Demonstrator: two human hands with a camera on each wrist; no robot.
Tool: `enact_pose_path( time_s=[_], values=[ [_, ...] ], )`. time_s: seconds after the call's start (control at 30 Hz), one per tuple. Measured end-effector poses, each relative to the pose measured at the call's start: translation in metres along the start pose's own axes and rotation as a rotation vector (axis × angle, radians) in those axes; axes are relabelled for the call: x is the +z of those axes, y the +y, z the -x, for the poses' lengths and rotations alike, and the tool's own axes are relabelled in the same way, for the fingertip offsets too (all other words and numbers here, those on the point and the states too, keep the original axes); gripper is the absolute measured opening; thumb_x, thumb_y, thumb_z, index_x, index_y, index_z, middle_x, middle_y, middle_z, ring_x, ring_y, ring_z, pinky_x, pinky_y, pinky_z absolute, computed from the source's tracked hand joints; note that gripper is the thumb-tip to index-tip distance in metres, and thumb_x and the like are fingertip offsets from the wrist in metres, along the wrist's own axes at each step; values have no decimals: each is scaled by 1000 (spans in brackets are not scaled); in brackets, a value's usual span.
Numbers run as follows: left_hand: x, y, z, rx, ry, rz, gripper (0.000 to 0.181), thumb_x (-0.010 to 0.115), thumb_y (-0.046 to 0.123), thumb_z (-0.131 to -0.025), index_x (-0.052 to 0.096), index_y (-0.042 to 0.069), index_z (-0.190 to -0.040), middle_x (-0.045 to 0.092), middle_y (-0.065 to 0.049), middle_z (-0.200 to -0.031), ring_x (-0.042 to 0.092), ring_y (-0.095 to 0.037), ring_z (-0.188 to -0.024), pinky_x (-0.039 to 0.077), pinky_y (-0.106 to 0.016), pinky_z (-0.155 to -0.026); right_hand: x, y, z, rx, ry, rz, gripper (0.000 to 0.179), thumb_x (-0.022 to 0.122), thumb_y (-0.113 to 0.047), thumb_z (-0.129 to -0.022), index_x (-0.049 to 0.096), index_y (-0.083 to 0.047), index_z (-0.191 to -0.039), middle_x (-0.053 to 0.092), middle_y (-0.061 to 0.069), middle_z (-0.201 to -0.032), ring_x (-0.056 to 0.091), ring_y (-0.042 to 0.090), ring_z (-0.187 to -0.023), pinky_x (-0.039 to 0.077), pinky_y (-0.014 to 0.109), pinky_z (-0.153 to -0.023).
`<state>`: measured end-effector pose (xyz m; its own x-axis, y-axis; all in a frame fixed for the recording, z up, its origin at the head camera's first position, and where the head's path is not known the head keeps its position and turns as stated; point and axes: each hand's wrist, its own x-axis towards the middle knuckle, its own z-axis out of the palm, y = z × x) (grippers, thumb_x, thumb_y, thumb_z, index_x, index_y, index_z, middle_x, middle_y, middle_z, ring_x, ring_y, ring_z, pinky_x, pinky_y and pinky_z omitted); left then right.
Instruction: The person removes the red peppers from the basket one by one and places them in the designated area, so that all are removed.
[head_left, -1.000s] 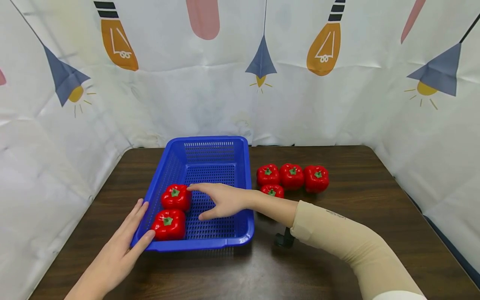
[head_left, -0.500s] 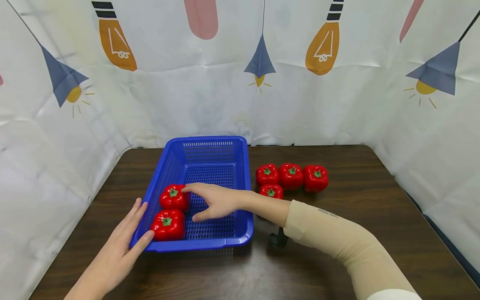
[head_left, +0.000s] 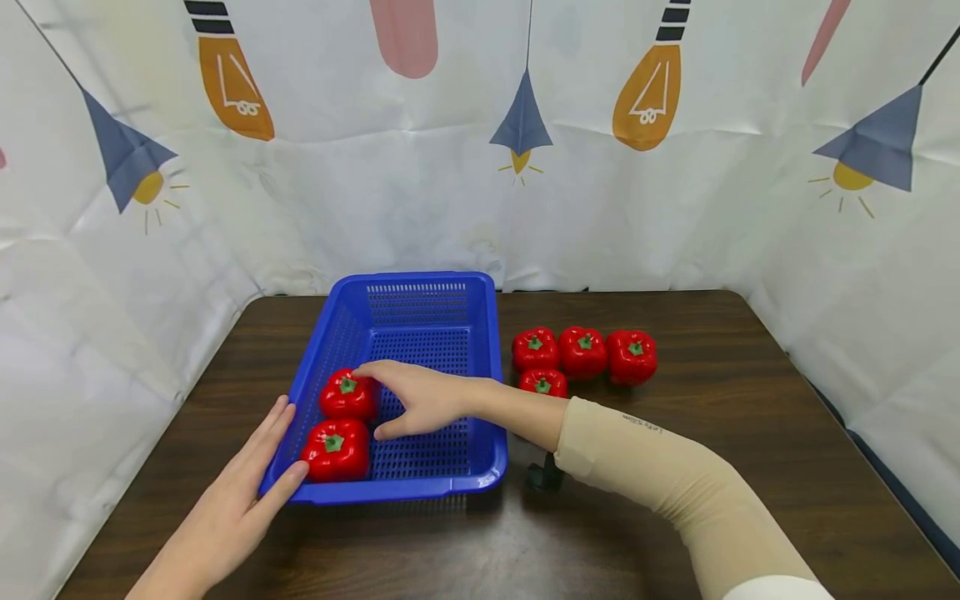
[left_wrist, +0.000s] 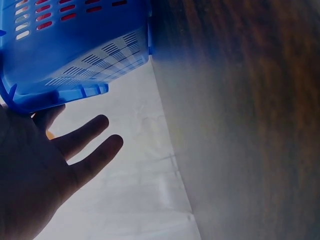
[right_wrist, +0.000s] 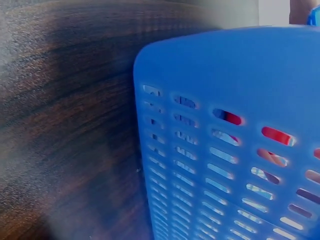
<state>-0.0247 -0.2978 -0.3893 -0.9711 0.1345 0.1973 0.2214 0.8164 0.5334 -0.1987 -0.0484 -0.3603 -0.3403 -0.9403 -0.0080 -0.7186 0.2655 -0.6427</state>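
Two red bell peppers sit in the left front of a blue perforated basket (head_left: 497, 358): a rear pepper (head_left: 341, 403) and a front pepper (head_left: 334, 463). Reaching over the basket's right side, my right hand (head_left: 435, 402) has its fingertips at the back of the rear pepper, its thumb apart from the fingers near that pepper's right front edge. Along the left front rim lies my left hand (head_left: 238, 504), fingers fairly straight and thumb by the front pepper. Spread fingers of the left hand (left_wrist: 45, 165) show beside the basket's outer wall in the left wrist view.
Right of the basket, several more red peppers (head_left: 583, 353) stand on the dark wooden table (head_left: 720, 400), one partly hidden by the right forearm. A white patterned curtain (head_left: 375, 208) surrounds the table's back and sides. A small black object (head_left: 545, 475) hangs beneath the right forearm.
My right hand has moved left, bringing its fingertips across the rear pepper and its thumb closer to it. The left hand, basket and peppers look unmoved.
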Motion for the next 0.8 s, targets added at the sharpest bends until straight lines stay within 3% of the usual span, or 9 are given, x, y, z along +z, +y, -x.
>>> enact_pose_path(
  time_s=[0.1,0.17,0.33,0.43,0.57,0.8],
  values=[
    [0,0,0,4,2,-1,75,61,28,-105,19,22,-166,13,-4,-171,20,-37,-153,13,-40,-122,-1,0,-2,-4,16,5,77,73,-24,-95,33,-7,-158,40,5,-159,35,10,-145,30,22,-115],
    [0,0,0,5,2,0,75,61,28,-105,19,22,-166,13,-4,-171,19,-37,-154,13,-39,-122,-2,0,-3,-3,20,5,75,74,-24,-95,35,-8,-158,41,5,-157,37,9,-142,33,22,-113],
    [0,0,0,-5,-4,9,75,60,29,-105,18,24,-166,12,-3,-171,19,-37,-154,19,-56,-118,-4,0,-3,33,26,3,73,74,-25,-94,38,-12,-156,42,4,-155,41,10,-138,40,23,-109],
    [1,0,0,-3,-1,5,75,61,29,-105,18,24,-166,12,-3,-171,18,-36,-154,16,-45,-121,-6,2,-3,45,39,-3,71,74,-24,-94,41,-12,-155,44,5,-149,44,10,-132,43,21,-105],
    [1,-1,0,11,11,0,75,62,27,-104,19,23,-166,13,-3,-171,19,-34,-154,8,-20,-119,-7,7,-4,52,52,-1,70,74,-24,-94,42,-11,-154,48,5,-141,48,11,-126,44,19,-100],
    [2,-2,1,18,15,-8,75,62,27,-104,19,22,-166,13,-3,-171,18,-32,-155,6,-9,-113,-9,10,-5,80,43,5,69,76,-22,-93,43,-12,-154,51,6,-133,51,12,-119,47,19,-94]
  ],
)
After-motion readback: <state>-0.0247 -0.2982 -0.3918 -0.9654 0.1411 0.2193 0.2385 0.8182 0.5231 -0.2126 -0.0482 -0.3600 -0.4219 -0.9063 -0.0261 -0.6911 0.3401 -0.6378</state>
